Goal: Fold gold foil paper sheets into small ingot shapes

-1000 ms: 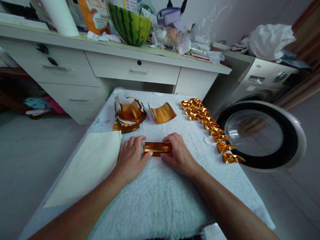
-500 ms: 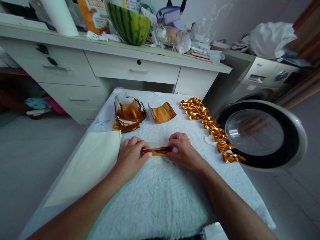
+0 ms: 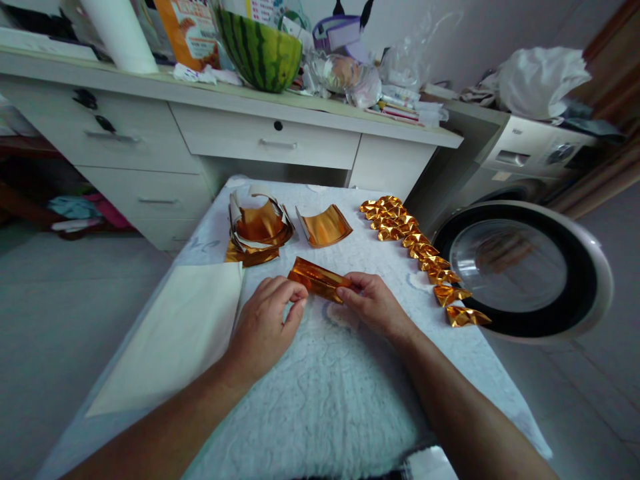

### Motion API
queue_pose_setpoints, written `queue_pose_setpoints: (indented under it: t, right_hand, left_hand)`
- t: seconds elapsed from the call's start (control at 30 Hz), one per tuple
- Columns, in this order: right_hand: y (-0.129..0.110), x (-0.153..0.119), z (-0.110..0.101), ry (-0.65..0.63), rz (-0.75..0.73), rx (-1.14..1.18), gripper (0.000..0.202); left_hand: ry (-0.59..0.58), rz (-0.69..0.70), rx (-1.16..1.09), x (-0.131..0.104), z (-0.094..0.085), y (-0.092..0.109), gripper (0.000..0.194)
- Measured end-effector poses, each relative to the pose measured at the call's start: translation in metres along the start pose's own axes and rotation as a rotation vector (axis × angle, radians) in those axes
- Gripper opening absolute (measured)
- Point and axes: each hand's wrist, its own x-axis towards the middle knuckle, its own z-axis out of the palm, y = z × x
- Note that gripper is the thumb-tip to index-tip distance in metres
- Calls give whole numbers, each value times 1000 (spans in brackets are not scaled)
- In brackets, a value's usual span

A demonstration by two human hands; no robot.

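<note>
A folded strip of gold foil paper point(image 3: 320, 280) is held above the table, tilted with its left end farther away. My right hand point(image 3: 373, 300) pinches its right end between thumb and fingers. My left hand point(image 3: 270, 320) has thumb and index finger curled together at the strip's lower left edge; whether paper lies between these tips is hidden. Beyond the hands rest a curved gold sheet point(image 3: 327, 227) and a stack of curled gold and white sheets point(image 3: 260, 223). To the right runs a row of several folded gold foil pieces point(image 3: 423, 250).
A pale paper sheet point(image 3: 175, 333) lies on the table's left side. The table has a light quilted cloth point(image 3: 320, 400). Behind stands a white drawer cabinet point(image 3: 270, 133) bearing a cut watermelon point(image 3: 260, 50) and bags. At right, an open washing machine door point(image 3: 525, 267) reaches near the table edge.
The folded strip has come up off the cloth and turned, its left end swinging away. My left hand has drawn back slightly from that end, while my right hand keeps its hold.
</note>
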Motion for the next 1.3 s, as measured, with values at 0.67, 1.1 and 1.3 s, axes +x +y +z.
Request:
queue_pose_setpoints:
  t: [0.67, 1.1, 1.3]
  right_hand:
    - [-8, -6, 26, 18, -385, -256, 16]
    - [1, -3, 32, -29, -317, -51, 14]
    - [-2, -3, 30, -30, -341, -55, 13]
  left_hand:
    - [106, -83, 120, -6, 17, 0, 38]
    - [184, 120, 211, -8, 11, 8, 49]
    - [49, 97, 202, -5, 10, 4, 39]
